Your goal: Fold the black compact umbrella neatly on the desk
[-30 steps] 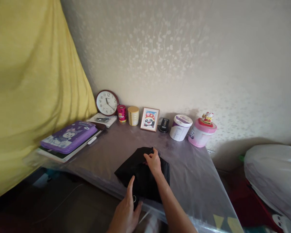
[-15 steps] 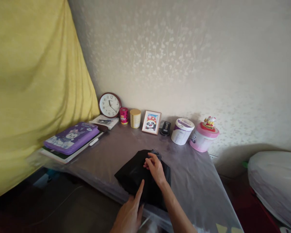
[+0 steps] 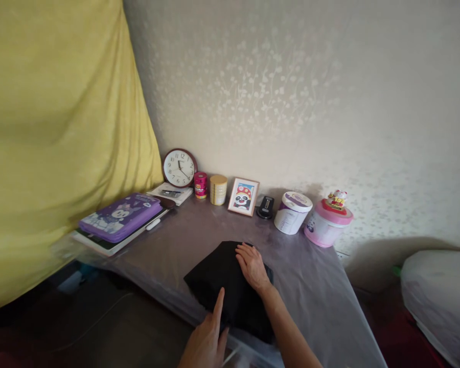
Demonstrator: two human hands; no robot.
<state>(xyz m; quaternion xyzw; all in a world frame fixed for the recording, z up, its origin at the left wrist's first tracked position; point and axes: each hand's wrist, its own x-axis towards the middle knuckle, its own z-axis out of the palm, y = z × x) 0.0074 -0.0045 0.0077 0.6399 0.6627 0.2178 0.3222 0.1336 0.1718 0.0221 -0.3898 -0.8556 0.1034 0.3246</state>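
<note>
Touching blk fabric (image 3: 218,271) nr tbl edge (image 3: 161,292): R hand (image 3: 253,267) flat, L hand (image 3: 206,337) grip unclear.

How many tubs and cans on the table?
4, all along the wall: a magenta can right of the clock, a yellow-lidded can beside it, then, beyond the picture frame, a white-and-purple tub and a pink-lidded tub. Any behind these would be hidden.
</note>
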